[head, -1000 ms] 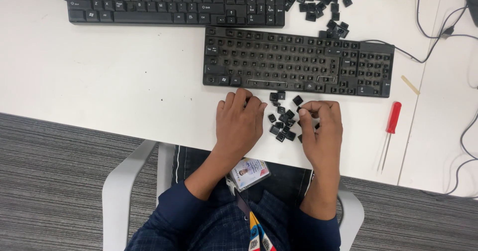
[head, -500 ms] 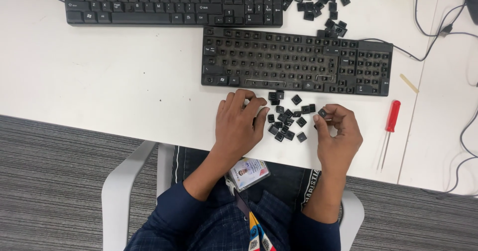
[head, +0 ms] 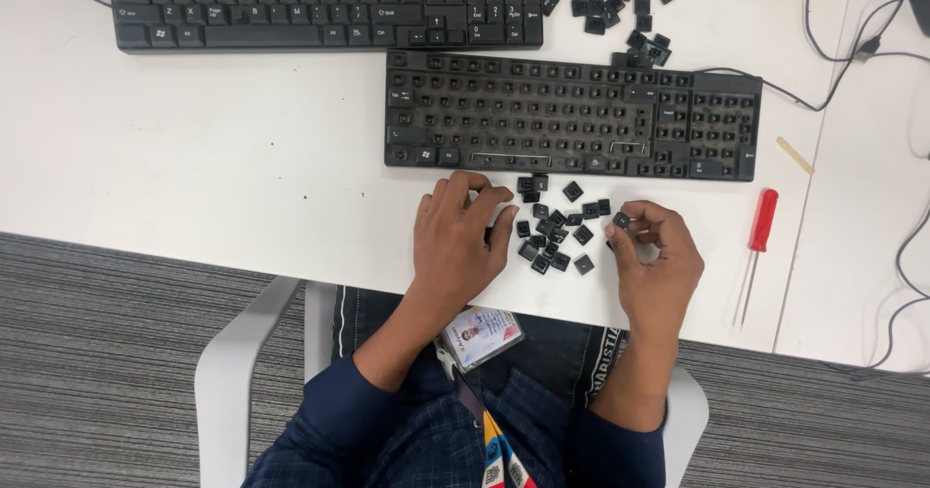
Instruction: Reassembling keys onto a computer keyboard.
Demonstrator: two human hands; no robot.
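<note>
White desk (head: 194, 168) fills most of the view; grey carpet below its near edge, white chair arms either side of the seated person.

Two black keyboards. The far one (head: 320, 4), upper left, has its full set of keycaps. The near one, a stripped keyboard (head: 572, 110), lies just beyond the hands: nearly every position shows a bare switch socket, with only a few caps seemingly in place at its left edge and bottom row. Judging by that, either almost all caps are off or almost none are back on; the pictures do not say which way the work runs.

Red-handled screwdriver (head: 758, 246) lies to the right of the hands, apart from them, shaft pointing toward the desk edge. A small wooden stick (head: 794, 155) lies just off the stripped keyboard's right end.

Left hand (head: 455, 241) rests palm down on the desk, fingers loosely spread and curled, fingertips touching the left edge of the loose keycap pile (head: 557, 231). Right hand (head: 654, 260) pinches a single keycap (head: 621, 220) between thumb and forefinger, lifted just right of the pile.

A second scatter of keycaps (head: 620, 9) sits beyond the stripped keyboard, near the far keyboard's right end.
</note>
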